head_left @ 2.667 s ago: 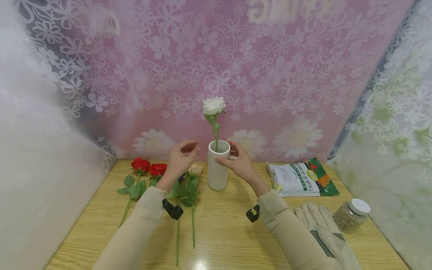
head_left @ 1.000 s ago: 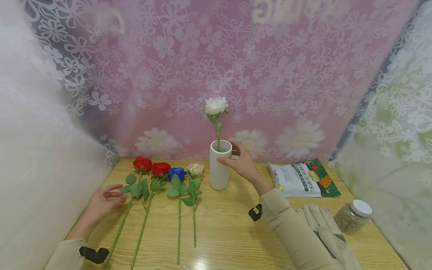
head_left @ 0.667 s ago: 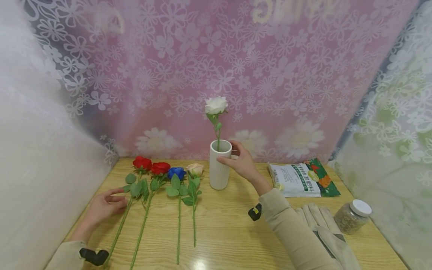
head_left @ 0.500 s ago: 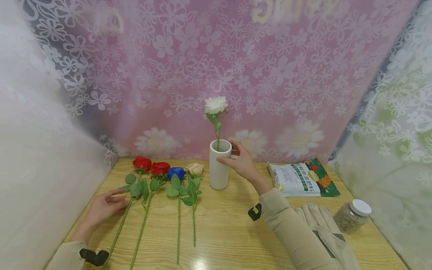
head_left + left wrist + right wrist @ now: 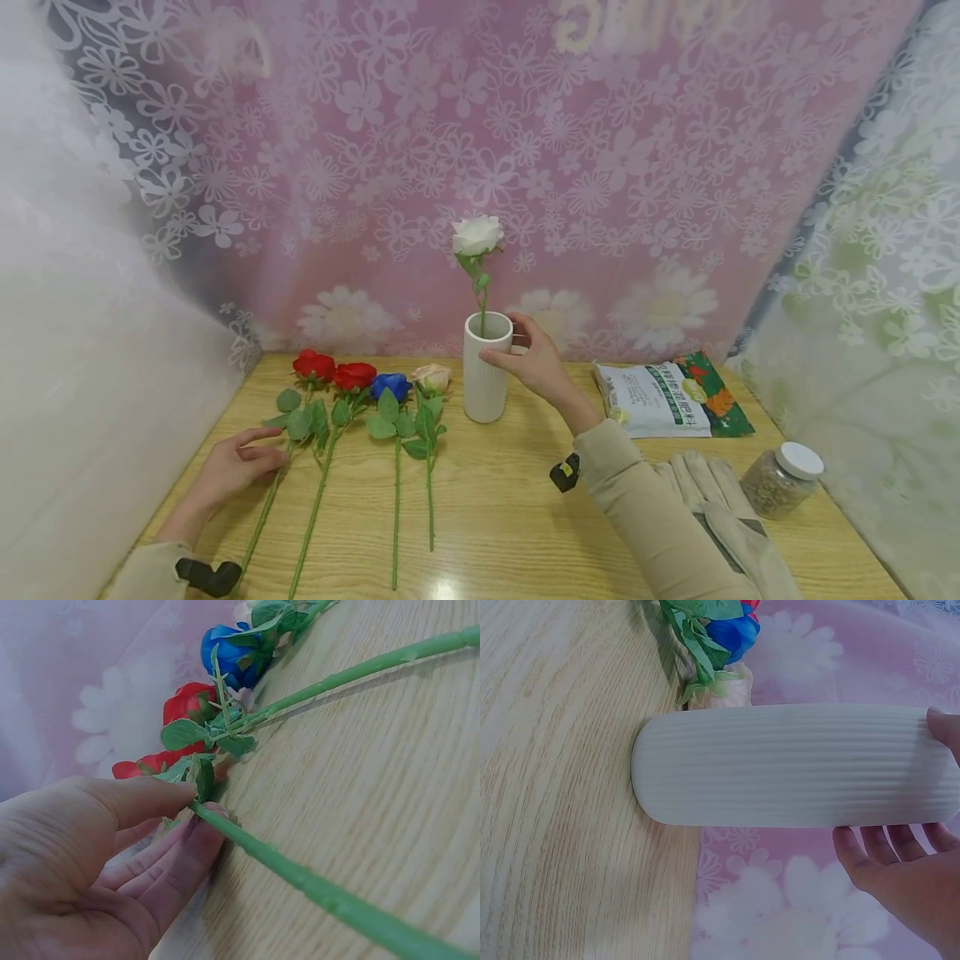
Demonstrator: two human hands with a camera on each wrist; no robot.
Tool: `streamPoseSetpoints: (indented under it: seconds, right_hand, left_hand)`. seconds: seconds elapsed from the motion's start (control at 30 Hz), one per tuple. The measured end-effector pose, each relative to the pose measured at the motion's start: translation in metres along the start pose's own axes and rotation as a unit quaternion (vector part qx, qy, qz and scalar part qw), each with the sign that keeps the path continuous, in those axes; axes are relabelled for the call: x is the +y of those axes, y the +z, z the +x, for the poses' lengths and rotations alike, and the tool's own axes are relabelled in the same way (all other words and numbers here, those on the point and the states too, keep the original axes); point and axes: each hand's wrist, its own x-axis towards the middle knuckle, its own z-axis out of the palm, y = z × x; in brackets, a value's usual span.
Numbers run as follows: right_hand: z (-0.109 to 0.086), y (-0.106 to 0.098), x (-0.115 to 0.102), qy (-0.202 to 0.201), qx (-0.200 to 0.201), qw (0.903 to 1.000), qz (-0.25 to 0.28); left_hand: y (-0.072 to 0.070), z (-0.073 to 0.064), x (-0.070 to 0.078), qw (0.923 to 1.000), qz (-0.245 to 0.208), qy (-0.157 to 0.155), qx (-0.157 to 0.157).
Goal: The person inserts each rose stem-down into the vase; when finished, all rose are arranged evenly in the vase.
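My left hand (image 5: pixel 231 472) pinches the stem of the leftmost red rose (image 5: pixel 313 365) just below its leaves. Thumb and fingers meet around that green stem (image 5: pixel 300 879) in the left wrist view, while the bloom is partly hidden behind the leaves. With my right hand (image 5: pixel 534 367) I hold the white ribbed vase (image 5: pixel 485 387) near its rim, thumb in front and fingers behind. The vase stands upright on the table, and one white rose (image 5: pixel 477 236) rises out of it. The right wrist view shows the ribbed side of the vase (image 5: pixel 780 769) and the fingers along it.
Beside the held rose lie a second red rose (image 5: pixel 355 377), a blue rose (image 5: pixel 391 387) and a cream rose (image 5: pixel 432 379) on the wooden table (image 5: pixel 510 533). To the right are a printed bag (image 5: pixel 671 396), work gloves (image 5: pixel 723 508) and a white-lidded jar (image 5: pixel 782 482).
My left hand has left the vase's side, swung to the far left and taken hold of the leftmost red rose's stem. The right hand keeps its hold on the vase.
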Motion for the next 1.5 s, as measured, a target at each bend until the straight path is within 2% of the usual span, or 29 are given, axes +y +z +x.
streamPoseSetpoints:
  seconds: [0.1, 0.23, 0.43, 0.53, 0.73, 0.87, 1.03, 1.23, 1.5]
  right_hand:
    - [0.000, 0.000, 0.000, -0.001, 0.001, 1.0000, -0.002]
    - [0.000, 0.001, 0.001, -0.004, 0.005, 0.9999, -0.008]
    - [0.001, 0.001, 0.002, -0.009, 0.011, 0.9998, -0.012]
    - [0.000, 0.002, 0.001, -0.009, 0.010, 0.9998, -0.012]
    - [-0.001, 0.002, -0.002, -0.012, 0.008, 0.9998, -0.013]
    - [0.000, 0.002, -0.001, -0.013, 0.008, 0.9998, -0.012]
    - [0.001, 0.001, 0.003, -0.011, 0.007, 0.9999, -0.011]
    - [0.001, 0.001, 0.003, -0.009, 0.002, 0.9999, -0.004]
    - [0.000, 0.000, -0.002, 0.003, -0.003, 1.0000, -0.005]
  left_hand:
    - [0.000, 0.000, -0.001, 1.0000, -0.003, 0.001, -0.006]
    - [-0.001, 0.000, 0.000, 1.0000, 0.001, 0.008, 0.001]
    - [-0.006, 0.000, 0.009, 0.9972, -0.057, 0.048, -0.011]
    - [-0.008, -0.001, 0.018, 0.9941, -0.082, 0.067, -0.024]
    - [-0.008, -0.006, 0.044, 0.9915, -0.099, 0.083, -0.013]
    - [-0.002, -0.010, 0.059, 0.9885, -0.116, 0.096, -0.002]
    - [0.008, -0.012, 0.075, 0.9800, -0.160, 0.117, -0.005]
    - [0.018, -0.005, 0.093, 0.9712, -0.200, 0.130, 0.002]
    - [0.033, 0.009, 0.121, 0.9622, -0.226, 0.148, 0.038]
